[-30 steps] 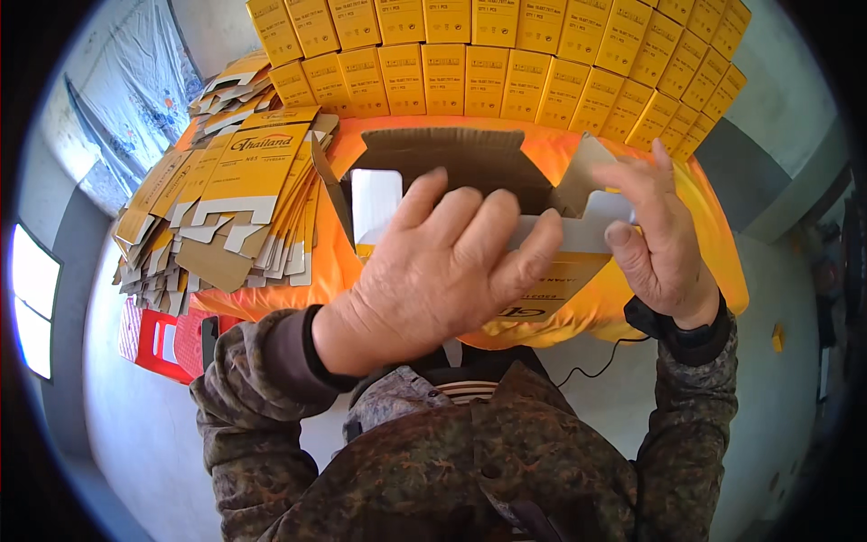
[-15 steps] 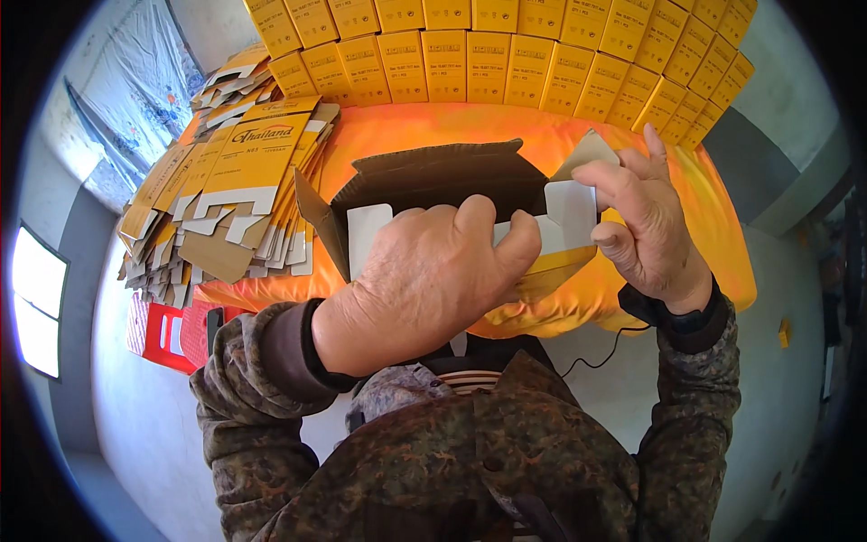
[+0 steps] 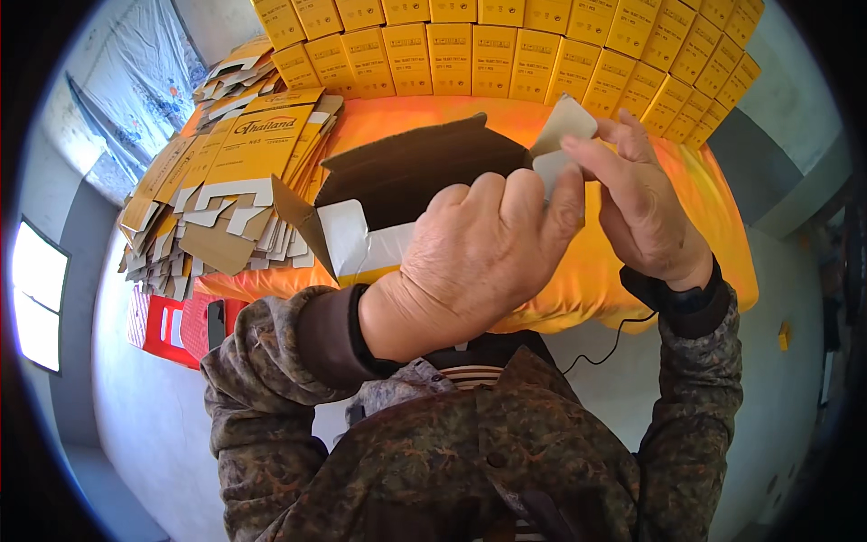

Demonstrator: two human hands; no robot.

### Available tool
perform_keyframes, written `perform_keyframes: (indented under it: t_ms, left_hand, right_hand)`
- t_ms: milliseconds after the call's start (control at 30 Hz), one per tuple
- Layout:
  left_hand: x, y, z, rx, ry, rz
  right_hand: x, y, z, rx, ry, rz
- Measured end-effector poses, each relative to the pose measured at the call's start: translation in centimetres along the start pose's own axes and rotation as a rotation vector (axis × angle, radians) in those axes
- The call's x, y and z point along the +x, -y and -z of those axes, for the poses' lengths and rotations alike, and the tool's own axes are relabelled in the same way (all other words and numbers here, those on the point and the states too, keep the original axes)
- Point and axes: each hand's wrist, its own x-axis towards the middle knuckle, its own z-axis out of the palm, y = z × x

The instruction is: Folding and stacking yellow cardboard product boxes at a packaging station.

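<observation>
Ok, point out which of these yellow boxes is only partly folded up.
The box held in both hands: its brown inside and loose flaps show. The boxes stacked behind are closed; those in the pile at left lie flat.

The left hand [image 3: 479,262] is raised in front of the chest, back toward the camera, fingers [image 3: 515,203] curled forward in a closed grip, thumb hidden. The right hand [image 3: 646,212] stands beside it, just touching, fingers bent and pinched at the top. Both forearms rise from the lower edge in camouflage sleeves, a dark band on the right wrist.
</observation>
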Motion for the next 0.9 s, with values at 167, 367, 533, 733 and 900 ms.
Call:
perform_keyframes:
  t_ms: [167,367,533,733,900]
  left_hand:
    - [0.0,0.6,-0.2,-0.121,0.151,0.003]
    - [0.5,0.8,0.9,-0.352,0.388,0.046]
    - [-0.7,3.0,0.7,-0.435,0.600,0.033]
    - [-1.6,4.2,0.4,-0.493,0.369,0.036]
    - [-1.6,3.9,0.9,-0.436,0.545,0.006]
  right_hand:
    - [-0.5,-0.4,-0.5,-0.320,0.009,0.097]
    - [-0.7,0.1,-0.1,-0.376,-0.015,0.088]
    - [-1.3,-1.0,0.0,-0.264,0.092,0.024]
    - [-0.9,0.2,-1.5,0.114,-0.049,-0.023]
    - [-0.5,1.2,-3.4,0.505,-0.226,-0.249]
